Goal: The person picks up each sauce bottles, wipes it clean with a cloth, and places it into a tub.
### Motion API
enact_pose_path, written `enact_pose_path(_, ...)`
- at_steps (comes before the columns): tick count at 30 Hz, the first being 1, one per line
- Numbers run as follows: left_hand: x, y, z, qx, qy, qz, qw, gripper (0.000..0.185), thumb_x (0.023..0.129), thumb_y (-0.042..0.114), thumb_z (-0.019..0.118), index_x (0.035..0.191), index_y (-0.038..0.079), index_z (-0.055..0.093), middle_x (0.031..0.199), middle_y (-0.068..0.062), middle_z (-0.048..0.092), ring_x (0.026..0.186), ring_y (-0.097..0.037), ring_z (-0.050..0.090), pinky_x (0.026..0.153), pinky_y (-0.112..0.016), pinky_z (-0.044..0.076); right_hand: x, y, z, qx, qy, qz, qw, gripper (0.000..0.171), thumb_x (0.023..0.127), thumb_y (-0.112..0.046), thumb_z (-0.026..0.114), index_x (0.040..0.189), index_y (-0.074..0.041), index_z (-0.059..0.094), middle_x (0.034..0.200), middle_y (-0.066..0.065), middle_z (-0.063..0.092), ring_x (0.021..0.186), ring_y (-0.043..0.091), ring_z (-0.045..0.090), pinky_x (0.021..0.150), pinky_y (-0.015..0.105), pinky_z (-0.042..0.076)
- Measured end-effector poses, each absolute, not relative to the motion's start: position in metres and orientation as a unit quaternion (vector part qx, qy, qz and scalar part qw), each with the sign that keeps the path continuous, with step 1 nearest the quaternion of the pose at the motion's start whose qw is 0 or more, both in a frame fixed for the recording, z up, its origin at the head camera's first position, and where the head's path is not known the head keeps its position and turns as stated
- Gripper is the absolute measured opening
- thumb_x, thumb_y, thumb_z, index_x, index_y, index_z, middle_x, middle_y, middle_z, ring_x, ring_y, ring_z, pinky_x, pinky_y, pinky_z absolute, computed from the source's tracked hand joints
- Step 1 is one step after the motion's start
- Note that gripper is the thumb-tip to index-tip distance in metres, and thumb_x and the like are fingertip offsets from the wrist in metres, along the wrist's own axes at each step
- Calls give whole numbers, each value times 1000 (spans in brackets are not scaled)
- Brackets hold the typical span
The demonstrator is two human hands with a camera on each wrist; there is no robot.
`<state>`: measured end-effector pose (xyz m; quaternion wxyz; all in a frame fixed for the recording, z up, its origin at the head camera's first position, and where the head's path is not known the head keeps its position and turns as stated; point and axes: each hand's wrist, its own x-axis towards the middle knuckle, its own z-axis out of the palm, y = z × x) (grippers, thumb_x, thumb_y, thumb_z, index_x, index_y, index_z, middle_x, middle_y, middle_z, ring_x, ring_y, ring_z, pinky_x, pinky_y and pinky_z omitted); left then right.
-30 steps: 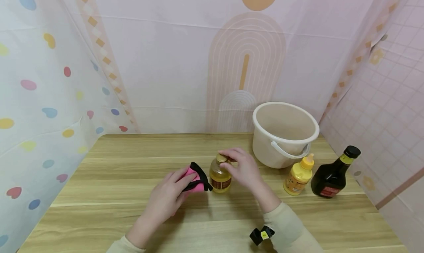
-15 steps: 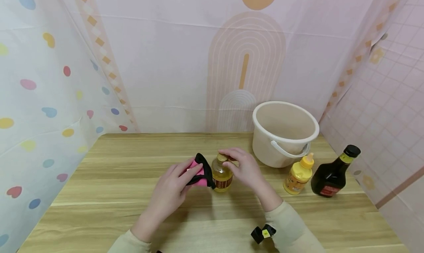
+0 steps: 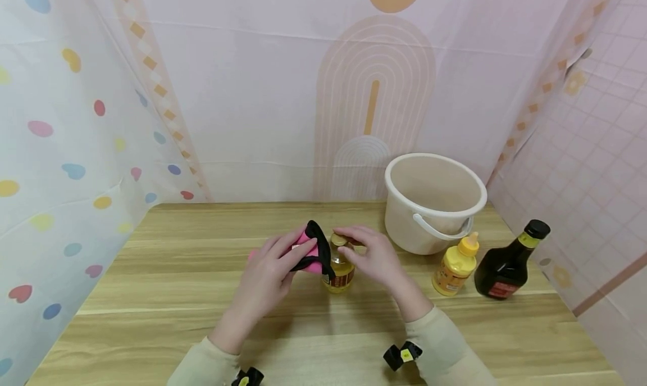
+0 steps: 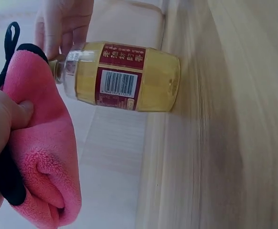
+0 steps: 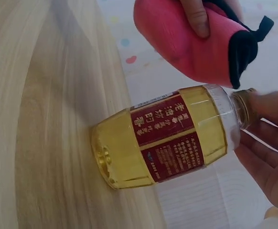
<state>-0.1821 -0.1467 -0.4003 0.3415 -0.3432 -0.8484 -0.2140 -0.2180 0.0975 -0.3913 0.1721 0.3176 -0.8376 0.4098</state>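
Note:
My left hand [image 3: 270, 265] pinches a folded pink plush cloth [image 4: 46, 119] with black edging and a black loop. It is raised beside the upper part of a bottle of yellow cooking oil [image 3: 338, 276], overlapping it in the head view. The bottle stands upright on the table and carries a dark red label with a barcode [image 4: 118, 82]. With thumb and fingers, my right hand [image 3: 374, 254] holds the bottle at its gold cap [image 5: 244, 107] and neck. Part of the cloth is hidden behind the left fingers.
A cream bucket [image 3: 399, 223] with a handle stands at the back right of the wooden table [image 3: 202, 234]. In front of it are a yellow squeeze bottle [image 3: 455, 268] and a dark sauce bottle [image 3: 502, 271] with a black cap. Patterned curtains [image 3: 242, 94] hang behind.
The left hand has lifted the cloth up and to the right, from beside the oil bottle's body to its shoulder and neck. The right hand keeps its hold at the cap.

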Motion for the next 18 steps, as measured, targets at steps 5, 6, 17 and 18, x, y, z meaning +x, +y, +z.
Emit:
enact_pose_path(5, -192, -143, -404, -355, -850, -215, 324, 66, 73, -9, 78, 132, 17, 65, 139, -10, 56, 112, -35, 58, 88, -49, 50, -218, 96, -393, 307, -836, 418, 179, 36, 82, -9, 80, 117, -6, 71, 113, 7, 70, 95, 19, 67, 84, 31, 54)
enact_pose_path(6, -193, -142, -406, -356, -851, -215, 320, 66, 72, -8, 79, 132, 17, 65, 139, -10, 56, 112, -35, 58, 89, -49, 50, -218, 95, -393, 305, -836, 417, 183, 36, 81, -9, 81, 116, -6, 72, 113, 7, 70, 94, 19, 67, 83, 32, 54)
enact_pose_path(17, -194, -132, -419, -374, -844, -234, 305, 75, 61, -16, 75, 130, 13, 66, 142, -10, 54, 116, -33, 55, 87, -50, 51, -219, 94, -395, 295, -843, 406, 194, 36, 81, -10, 81, 115, -8, 72, 111, 7, 71, 92, 19, 67, 81, 35, 54)
enact_pose_path(18, -194, -132, -420, -379, -840, -236, 307, 75, 60, -17, 75, 129, 12, 67, 141, -10, 54, 116, -34, 55, 89, -50, 51, -219, 94, -395, 295, -842, 407, 195, 36, 81, -10, 81, 115, -8, 72, 110, 6, 71, 92, 19, 67, 81, 35, 54)
